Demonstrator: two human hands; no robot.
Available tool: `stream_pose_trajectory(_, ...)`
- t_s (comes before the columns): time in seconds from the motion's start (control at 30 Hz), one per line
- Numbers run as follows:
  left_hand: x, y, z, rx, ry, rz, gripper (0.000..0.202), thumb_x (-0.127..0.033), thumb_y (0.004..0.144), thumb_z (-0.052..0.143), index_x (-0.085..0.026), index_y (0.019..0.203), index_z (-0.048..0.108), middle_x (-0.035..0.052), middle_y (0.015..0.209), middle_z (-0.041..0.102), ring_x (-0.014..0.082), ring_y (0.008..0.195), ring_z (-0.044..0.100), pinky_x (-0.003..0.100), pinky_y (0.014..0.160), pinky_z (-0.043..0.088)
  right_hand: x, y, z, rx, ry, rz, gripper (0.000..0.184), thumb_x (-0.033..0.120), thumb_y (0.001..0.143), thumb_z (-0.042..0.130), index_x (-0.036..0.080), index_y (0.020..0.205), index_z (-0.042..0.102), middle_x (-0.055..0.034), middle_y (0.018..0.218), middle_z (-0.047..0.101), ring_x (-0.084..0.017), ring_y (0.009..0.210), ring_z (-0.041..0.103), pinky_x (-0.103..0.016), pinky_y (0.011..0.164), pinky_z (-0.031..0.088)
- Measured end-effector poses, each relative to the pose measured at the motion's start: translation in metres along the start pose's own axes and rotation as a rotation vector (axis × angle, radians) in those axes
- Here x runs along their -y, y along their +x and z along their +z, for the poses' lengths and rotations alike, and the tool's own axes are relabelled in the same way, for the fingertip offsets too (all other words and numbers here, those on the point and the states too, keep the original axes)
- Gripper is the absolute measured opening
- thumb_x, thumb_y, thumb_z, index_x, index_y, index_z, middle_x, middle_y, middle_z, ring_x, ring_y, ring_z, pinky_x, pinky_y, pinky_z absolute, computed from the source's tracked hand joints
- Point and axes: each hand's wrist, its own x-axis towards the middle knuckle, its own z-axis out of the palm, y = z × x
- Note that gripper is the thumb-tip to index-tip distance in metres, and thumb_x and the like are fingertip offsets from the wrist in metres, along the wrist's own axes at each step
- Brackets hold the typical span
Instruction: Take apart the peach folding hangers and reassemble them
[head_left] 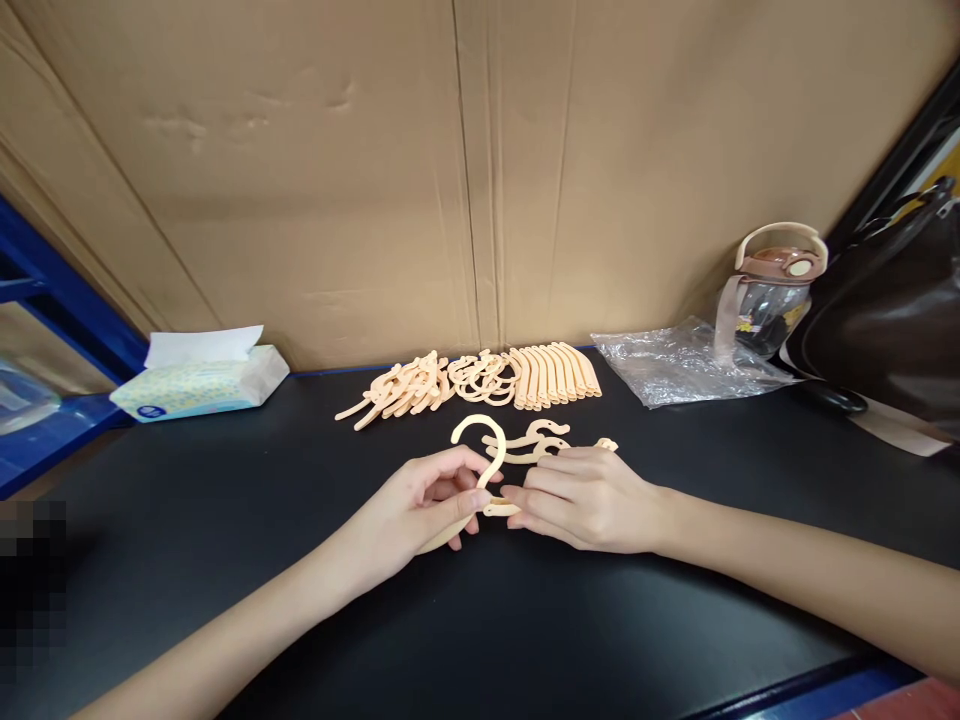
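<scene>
My left hand (pixel 442 500) is closed on a cream plastic hanger piece with a curved hook (pixel 499 440) standing up from it. Close beside it, my right hand (pixel 581 500) pinches a short cream hanger arm (pixel 499 508), whose holed end meets the hook piece near my left fingertips. Whether the two are joined I cannot tell. Just beyond my right hand lie a few loose hanger pieces (pixel 517 440), partly hidden by it. Farther back sit a heap of arm pieces (pixel 409 388), a pile of hooks (pixel 484 375) and a neat row of curved arms (pixel 555 375).
A tissue pack (pixel 199 385) lies at the back left of the black table (pixel 225 510). At the back right are a clear plastic bag (pixel 682 365), a drinking bottle (pixel 776 300) and a dark bag (pixel 892 310). Cardboard (pixel 337 180) stands behind.
</scene>
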Motion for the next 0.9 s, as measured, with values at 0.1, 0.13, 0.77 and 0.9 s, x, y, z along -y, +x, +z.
stream_pose_trajectory(0.1,0.002,0.001,0.002,-0.036,0.048,0.020,0.031,-0.048,0.087,0.055,-0.019,0.098,0.056,-0.0009,0.077,0.053,0.0140,0.066,0.056,0.024,0.054,0.050,0.001,-0.001,0.002,0.010,0.019,0.020,0.038,0.029,0.106,0.037,0.012,0.089,0.067,0.0008,0.065,0.055,-0.012,0.057,0.050,-0.027,0.053,0.036)
stream_pose_trajectory(0.13,0.002,0.001,0.003,-0.055,0.081,0.025,0.032,-0.049,0.088,0.053,-0.019,0.100,0.055,-0.0007,0.077,0.054,0.0136,0.064,0.056,0.024,0.052,0.049,0.001,-0.001,0.002,0.011,0.029,0.028,0.038,0.029,0.106,0.037,0.012,0.088,0.067,0.0007,0.065,0.055,-0.012,0.057,0.050,-0.027,0.053,0.036)
stream_pose_trajectory(0.77,-0.004,-0.007,0.017,-0.027,1.029,-0.071,0.007,-0.028,0.099,0.032,-0.023,0.097,0.036,-0.0010,0.078,0.061,0.0219,0.065,0.062,0.026,0.054,0.033,0.001,-0.002,0.004,0.042,0.131,0.082,0.042,0.030,0.106,0.033,0.013,0.086,0.065,0.0009,0.063,0.052,-0.012,0.055,0.048,-0.026,0.052,0.032)
stream_pose_trajectory(0.9,-0.008,-0.006,0.019,-0.008,1.086,-0.107,0.009,-0.028,0.101,0.030,-0.022,0.097,0.037,-0.0005,0.077,0.062,0.0227,0.065,0.063,0.026,0.054,0.035,0.000,-0.002,0.004,0.036,0.154,0.090,0.042,0.031,0.106,0.034,0.013,0.088,0.066,0.0010,0.063,0.052,-0.012,0.055,0.047,-0.026,0.052,0.031)
